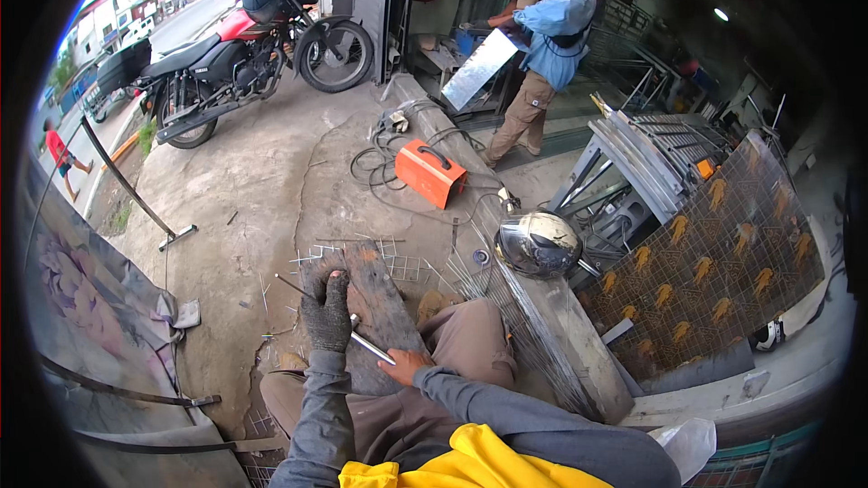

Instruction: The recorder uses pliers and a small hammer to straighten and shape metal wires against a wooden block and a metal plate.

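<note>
My left hand (327, 312), in a dark grey knit glove, is closed on a thin metal rod (291, 286) that sticks out to its left. A worn, dark wooden board (375, 285) lies below it, between my legs. My bare right hand (407, 367) is wrapped round the end of a hammer (371, 347) with a straight silver handle. The hammer's small head is close to the glove, over the board; whether it touches anything I cannot tell. Pieces of welded wire grid (407, 268) show past the board's far end.
An orange metal box (430, 173) with a black handle stands ahead among cables. A welding helmet (540, 244) rests on the concrete ledge right, beside a bundle of thin rods (542, 343). A motorcycle (244, 63) is parked far left. A person in blue (554, 27) holds a sheet-metal piece.
</note>
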A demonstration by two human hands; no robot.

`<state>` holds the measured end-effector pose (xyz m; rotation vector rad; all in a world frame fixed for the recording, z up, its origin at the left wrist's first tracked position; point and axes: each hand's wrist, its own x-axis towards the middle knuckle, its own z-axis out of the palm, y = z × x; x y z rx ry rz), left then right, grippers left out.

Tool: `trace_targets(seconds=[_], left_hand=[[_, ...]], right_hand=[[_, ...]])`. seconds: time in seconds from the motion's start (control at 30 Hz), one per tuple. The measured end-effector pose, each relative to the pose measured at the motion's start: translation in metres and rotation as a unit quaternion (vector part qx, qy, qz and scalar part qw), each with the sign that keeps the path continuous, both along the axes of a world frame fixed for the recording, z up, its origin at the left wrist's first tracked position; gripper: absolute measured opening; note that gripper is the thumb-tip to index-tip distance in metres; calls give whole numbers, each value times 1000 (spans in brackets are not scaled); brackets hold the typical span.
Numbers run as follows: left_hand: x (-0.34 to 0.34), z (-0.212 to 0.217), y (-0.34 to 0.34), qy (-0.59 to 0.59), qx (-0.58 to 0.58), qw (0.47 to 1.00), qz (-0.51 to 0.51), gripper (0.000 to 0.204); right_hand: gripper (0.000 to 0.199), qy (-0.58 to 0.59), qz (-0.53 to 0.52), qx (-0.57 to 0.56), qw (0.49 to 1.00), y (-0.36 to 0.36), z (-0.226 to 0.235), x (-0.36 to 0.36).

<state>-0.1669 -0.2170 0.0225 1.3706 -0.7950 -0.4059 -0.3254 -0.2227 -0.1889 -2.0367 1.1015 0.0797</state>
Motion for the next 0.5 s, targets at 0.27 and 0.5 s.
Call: trace_targets(seconds=[0.27, 0.5], left_hand=[[-2, -10, 14, 42, 9, 999, 17, 19], [-1, -10, 43, -9, 26, 1000, 0, 23]], right_hand=[[48, 0, -6, 22, 1000, 1, 14, 1], [49, -14, 6, -28, 999, 1, 13, 2]])
